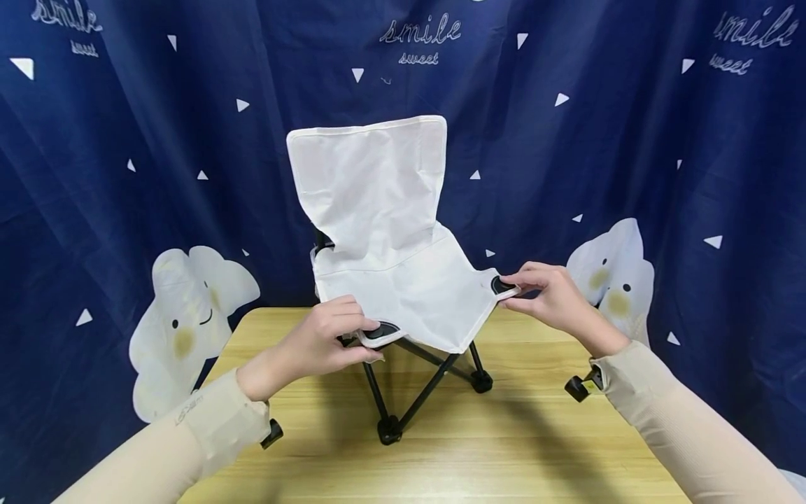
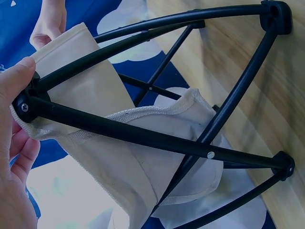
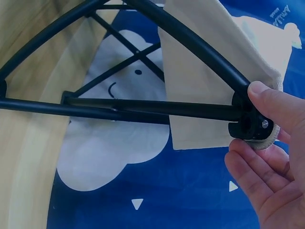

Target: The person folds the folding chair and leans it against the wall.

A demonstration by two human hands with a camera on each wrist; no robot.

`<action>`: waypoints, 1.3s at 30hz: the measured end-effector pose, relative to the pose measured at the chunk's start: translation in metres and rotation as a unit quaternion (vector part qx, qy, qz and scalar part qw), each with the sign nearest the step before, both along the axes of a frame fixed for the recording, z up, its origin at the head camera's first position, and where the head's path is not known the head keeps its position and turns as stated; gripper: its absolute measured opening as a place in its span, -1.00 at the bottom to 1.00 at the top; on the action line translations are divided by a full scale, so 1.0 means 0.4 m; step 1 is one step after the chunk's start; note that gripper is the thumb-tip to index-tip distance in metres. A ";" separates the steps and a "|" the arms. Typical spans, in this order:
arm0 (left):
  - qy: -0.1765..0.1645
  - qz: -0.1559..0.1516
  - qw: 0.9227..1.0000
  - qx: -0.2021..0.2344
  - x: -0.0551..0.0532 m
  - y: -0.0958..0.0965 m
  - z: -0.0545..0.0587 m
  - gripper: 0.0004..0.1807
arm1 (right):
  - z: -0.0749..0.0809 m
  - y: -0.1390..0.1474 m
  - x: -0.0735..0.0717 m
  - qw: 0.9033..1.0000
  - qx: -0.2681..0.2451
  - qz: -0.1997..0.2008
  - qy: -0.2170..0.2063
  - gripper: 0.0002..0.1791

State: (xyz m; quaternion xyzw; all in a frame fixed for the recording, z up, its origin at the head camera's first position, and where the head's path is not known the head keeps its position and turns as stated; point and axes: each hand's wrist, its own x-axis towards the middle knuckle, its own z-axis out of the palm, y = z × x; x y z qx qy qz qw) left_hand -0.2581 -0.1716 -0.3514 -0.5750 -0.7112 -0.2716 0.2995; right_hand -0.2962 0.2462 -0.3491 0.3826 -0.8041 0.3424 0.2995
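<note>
A small folding chair (image 1: 415, 280) with white fabric and a black tube frame stands on a wooden table, its backrest away from me. My left hand (image 1: 330, 330) pinches the seat's front left corner, thumb below and fingers over the black patch there. At the front right corner, my right hand (image 1: 548, 294) grips the fabric edge and black fitting the same way. Seen from below in the left wrist view, the crossed tubes (image 2: 209, 152) meet a screwed black joint (image 2: 25, 106) beside my thumb. The right wrist view has a matching joint (image 3: 255, 123) between thumb and fingers.
The chair's black feet (image 1: 389, 430) rest on the wooden table (image 1: 453, 455). Behind it hangs a dark blue curtain (image 1: 529, 140) with white triangles, lettering and smiling clouds. Both sleeves carry a small black device at the cuff.
</note>
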 end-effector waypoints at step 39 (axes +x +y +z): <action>0.036 0.004 0.999 0.016 -0.032 0.035 0.029 -0.57 | 0.025 -0.009 0.001 1.000 -0.004 -0.013 0.005 -0.54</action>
